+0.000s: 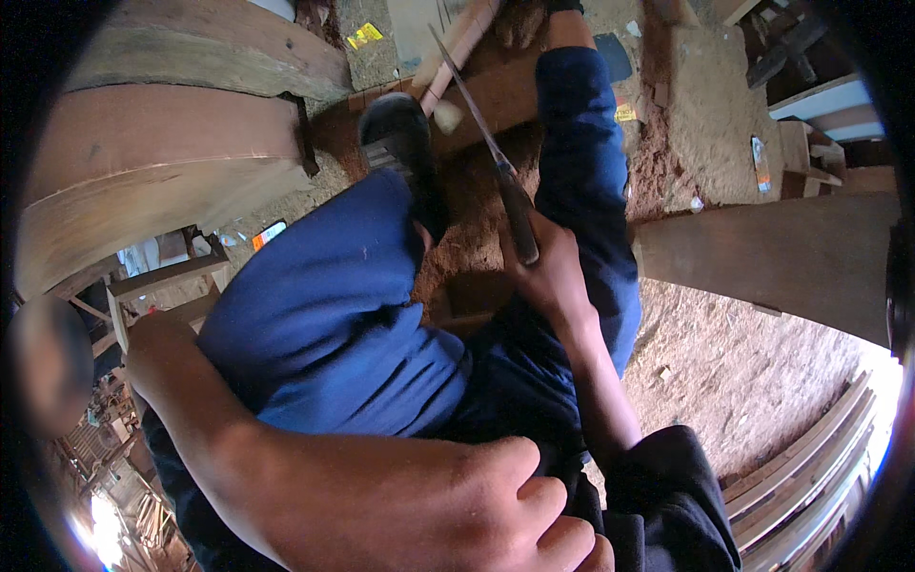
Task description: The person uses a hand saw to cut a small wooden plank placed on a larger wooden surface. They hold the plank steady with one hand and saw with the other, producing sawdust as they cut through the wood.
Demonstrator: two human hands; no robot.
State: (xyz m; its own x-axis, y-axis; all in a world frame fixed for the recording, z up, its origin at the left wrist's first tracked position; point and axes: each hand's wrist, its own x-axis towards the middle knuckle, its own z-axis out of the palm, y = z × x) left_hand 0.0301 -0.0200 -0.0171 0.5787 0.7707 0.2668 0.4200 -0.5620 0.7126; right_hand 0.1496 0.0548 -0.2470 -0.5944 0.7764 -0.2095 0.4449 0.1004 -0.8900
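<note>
My right hand (551, 276) is closed around the dark handle of a long, thin, tapered file (481, 124). Its narrow tip points up and to the left, over the wood near my feet. Large in the foreground, my left hand (457, 500) is bent across in front of my chest with its fingers curled in. Whatever may be inside those fingers is hidden. Below the file lies a reddish-brown board (510, 91), with a narrow wooden strip (465, 48) meeting it near my dark shoe (396, 129).
Thick curved timber (162, 143) fills the upper left. At right stands a wide wooden board (772, 262), with stacked planks (801, 477) below it. Sawdust and bits of litter cover the dirt floor (705, 114). Another person (52, 367) is at the left edge.
</note>
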